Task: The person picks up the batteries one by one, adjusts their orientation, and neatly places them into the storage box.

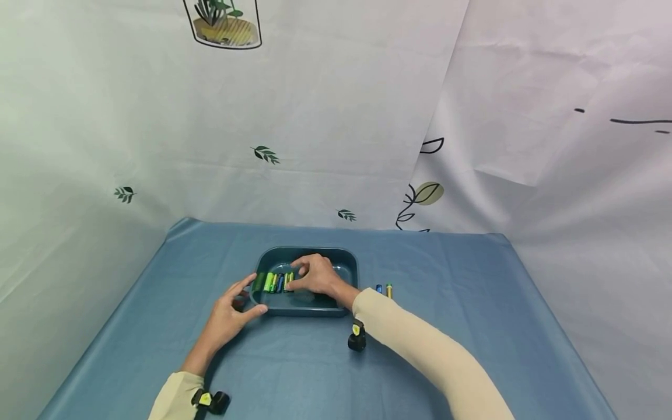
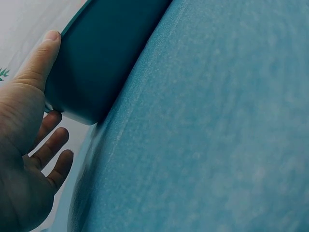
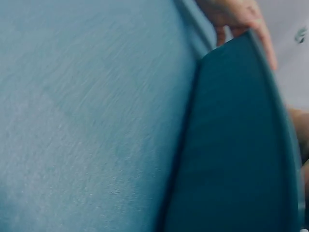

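Observation:
A dark teal tray (image 1: 315, 312) stands on the blue-covered table. In its left part lies a row of several small battery-like cylinders (image 1: 269, 282), green, blue and yellow, side by side. My right hand (image 1: 317, 276) reaches in over the right rim, with thumb and index finger pinching the right-hand battery of the row at its two ends. At the tray's near left corner my left hand (image 1: 228, 319) holds on, thumb on the near side and index finger at the left rim. In the left wrist view, the left hand's other fingers (image 2: 60, 166) are loosely bent beside the tray wall.
Right of the tray, partly behind the right sleeve (image 1: 412, 326), are a blue battery (image 1: 379, 288) and a yellow one with a green end (image 1: 389, 290). A pale curtain (image 1: 315, 116) with leaf prints stands behind the blue table cover (image 1: 294, 373).

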A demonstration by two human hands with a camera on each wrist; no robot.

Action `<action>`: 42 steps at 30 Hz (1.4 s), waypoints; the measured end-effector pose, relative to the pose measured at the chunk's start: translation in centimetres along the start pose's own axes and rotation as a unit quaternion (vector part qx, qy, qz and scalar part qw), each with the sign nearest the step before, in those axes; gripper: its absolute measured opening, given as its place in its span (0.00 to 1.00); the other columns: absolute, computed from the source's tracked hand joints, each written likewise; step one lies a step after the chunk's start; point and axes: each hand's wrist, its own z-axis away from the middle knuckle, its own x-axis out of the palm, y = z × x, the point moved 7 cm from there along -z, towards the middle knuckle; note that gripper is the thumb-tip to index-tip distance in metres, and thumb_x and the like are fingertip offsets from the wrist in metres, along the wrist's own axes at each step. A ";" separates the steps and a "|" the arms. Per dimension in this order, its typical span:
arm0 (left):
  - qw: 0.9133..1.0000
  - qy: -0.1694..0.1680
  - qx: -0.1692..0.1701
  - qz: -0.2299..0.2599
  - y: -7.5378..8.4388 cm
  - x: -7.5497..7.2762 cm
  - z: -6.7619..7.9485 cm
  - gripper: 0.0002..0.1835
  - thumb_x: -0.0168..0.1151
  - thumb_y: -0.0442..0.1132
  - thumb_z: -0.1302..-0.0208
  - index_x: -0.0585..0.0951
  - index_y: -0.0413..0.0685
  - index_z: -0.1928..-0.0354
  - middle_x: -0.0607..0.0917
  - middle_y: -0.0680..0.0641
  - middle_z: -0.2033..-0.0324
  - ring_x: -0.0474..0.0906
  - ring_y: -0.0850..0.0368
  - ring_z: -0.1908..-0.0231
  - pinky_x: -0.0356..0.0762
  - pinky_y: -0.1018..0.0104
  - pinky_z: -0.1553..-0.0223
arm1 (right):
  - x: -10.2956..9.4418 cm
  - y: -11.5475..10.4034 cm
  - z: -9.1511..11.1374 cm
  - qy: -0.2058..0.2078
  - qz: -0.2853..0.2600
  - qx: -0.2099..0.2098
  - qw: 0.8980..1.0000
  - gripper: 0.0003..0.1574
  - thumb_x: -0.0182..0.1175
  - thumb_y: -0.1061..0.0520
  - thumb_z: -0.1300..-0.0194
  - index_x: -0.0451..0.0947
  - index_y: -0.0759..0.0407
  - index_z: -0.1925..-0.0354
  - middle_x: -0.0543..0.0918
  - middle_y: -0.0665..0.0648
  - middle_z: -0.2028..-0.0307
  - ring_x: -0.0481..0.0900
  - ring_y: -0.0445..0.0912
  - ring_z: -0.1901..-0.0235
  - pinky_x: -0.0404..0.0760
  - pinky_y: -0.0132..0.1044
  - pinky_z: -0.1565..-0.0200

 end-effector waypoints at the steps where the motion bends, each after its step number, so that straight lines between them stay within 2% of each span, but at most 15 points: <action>1: 1.000 0.000 -0.001 0.001 0.0 0.0 0.0 0.44 0.77 0.47 0.40 0.69 0.52 0.24 0.76 0.37 0.36 0.78 0.40 0.47 0.77 0.37 0.50 | -0.3 -0.4 0.2 0.000 0.003 -0.011 1.000 0.32 0.79 0.47 0.44 0.85 0.54 0.43 0.86 0.56 0.60 0.78 0.39 0.67 0.80 0.36 0.61; 8: 1.000 0.002 0.002 0.002 0.0 0.1 0.0 0.44 0.77 0.46 0.40 0.69 0.51 0.24 0.74 0.36 0.35 0.78 0.40 0.47 0.76 0.37 0.49 | -3.3 -2.5 2.3 0.029 0.035 -0.071 0.996 0.33 0.75 0.42 0.40 0.84 0.53 0.40 0.84 0.56 0.59 0.76 0.39 0.66 0.76 0.35 0.66; 15: 1.000 0.005 0.006 0.001 0.1 0.1 0.1 0.44 0.78 0.45 0.41 0.69 0.50 0.24 0.77 0.36 0.38 0.78 0.41 0.48 0.77 0.38 0.51 | -7.1 -3.6 4.6 0.062 0.037 -0.098 0.993 0.31 0.75 0.45 0.39 0.83 0.52 0.39 0.81 0.51 0.60 0.73 0.44 0.65 0.75 0.38 0.62; 20: 1.000 0.004 0.004 -0.001 0.1 0.2 0.0 0.44 0.78 0.46 0.41 0.69 0.49 0.25 0.78 0.36 0.40 0.78 0.42 0.49 0.77 0.39 0.52 | -9.8 -3.7 6.6 0.084 0.034 -0.098 0.991 0.31 0.76 0.46 0.39 0.83 0.48 0.39 0.82 0.54 0.57 0.74 0.47 0.61 0.75 0.42 0.59; 25: 1.000 0.004 0.002 -0.005 0.1 0.2 0.0 0.44 0.78 0.46 0.41 0.69 0.50 0.24 0.78 0.37 0.40 0.78 0.43 0.50 0.76 0.42 0.53 | -12.1 -2.3 8.1 0.104 0.038 -0.076 0.991 0.31 0.76 0.45 0.40 0.83 0.46 0.39 0.83 0.57 0.55 0.76 0.51 0.58 0.76 0.45 0.59; 29: 1.000 0.003 0.000 -0.007 0.1 0.1 0.0 0.44 0.78 0.46 0.41 0.69 0.50 0.24 0.78 0.37 0.40 0.78 0.43 0.50 0.77 0.41 0.53 | -13.7 -0.9 9.1 0.124 0.044 -0.070 0.989 0.32 0.76 0.44 0.40 0.83 0.46 0.39 0.83 0.52 0.57 0.78 0.54 0.56 0.76 0.45 0.60; 33: 1.000 -0.004 -0.001 -0.004 0.1 0.1 0.0 0.44 0.77 0.47 0.40 0.69 0.50 0.24 0.77 0.36 0.39 0.78 0.41 0.49 0.77 0.39 0.52 | -15.1 1.1 10.2 0.145 0.052 -0.061 0.986 0.32 0.76 0.43 0.41 0.83 0.45 0.39 0.82 0.49 0.58 0.78 0.50 0.57 0.76 0.44 0.61; 42: 1.000 -0.002 0.000 0.000 0.1 0.1 -0.1 0.44 0.78 0.46 0.41 0.69 0.49 0.24 0.77 0.36 0.39 0.77 0.41 0.49 0.76 0.38 0.52 | -16.8 5.8 12.5 0.170 0.047 -0.025 0.984 0.32 0.76 0.46 0.41 0.83 0.49 0.39 0.83 0.55 0.56 0.78 0.57 0.55 0.77 0.45 0.59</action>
